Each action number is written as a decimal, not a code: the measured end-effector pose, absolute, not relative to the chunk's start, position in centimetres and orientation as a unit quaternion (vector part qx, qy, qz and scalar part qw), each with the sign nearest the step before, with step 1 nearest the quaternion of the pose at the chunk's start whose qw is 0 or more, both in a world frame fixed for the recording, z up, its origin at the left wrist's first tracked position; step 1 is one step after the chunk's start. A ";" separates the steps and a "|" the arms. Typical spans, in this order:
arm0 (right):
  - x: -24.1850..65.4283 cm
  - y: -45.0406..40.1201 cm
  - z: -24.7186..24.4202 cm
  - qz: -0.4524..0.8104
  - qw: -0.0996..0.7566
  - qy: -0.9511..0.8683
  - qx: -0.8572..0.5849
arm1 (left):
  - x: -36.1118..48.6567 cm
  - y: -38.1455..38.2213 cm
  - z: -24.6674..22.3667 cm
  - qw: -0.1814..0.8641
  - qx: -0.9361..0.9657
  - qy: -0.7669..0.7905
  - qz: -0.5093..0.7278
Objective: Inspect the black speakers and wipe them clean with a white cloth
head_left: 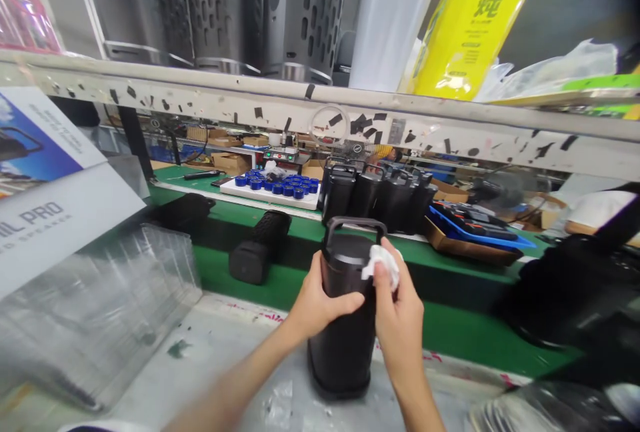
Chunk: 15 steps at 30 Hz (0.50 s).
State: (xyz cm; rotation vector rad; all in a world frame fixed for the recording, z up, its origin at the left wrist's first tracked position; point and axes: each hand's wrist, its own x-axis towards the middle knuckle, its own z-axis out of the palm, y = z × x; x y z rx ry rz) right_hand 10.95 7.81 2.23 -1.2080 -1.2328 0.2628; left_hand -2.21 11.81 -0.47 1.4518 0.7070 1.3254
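A black speaker [345, 345] with a carrying handle on top stands upright on the pale worktop in front of me. My left hand [323, 302] wraps around its upper left side, thumb across the front. Pinched in my right hand [397, 299] is a crumpled white cloth [383, 265], touching the speaker's upper right edge near the handle. Whether the cloth is fabric or tissue I cannot tell. Behind, another black speaker [257, 249] lies on its side on the green belt [215, 259].
A printed speaker box [65, 219] and clear plastic trays [150, 285] stand at left. Across the belt are several black speakers [367, 192], blue round parts [277, 187] on a white board and a blue tray [480, 222]. An overhead shelf [225, 95] holds a yellow bottle [470, 25].
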 end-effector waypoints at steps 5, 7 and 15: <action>14.0 10.3 0.4 0.276 0.646 -0.487 -0.519 | -2.6 12.0 -0.4 0.492 0.603 0.298 0.553; 14.2 10.5 0.4 0.312 0.660 -0.463 -0.504 | -2.4 11.4 -0.2 0.489 0.608 0.305 0.546; 9.8 6.2 2.9 0.133 0.660 -0.559 -0.484 | -1.5 9.7 0.6 0.467 0.598 0.355 0.546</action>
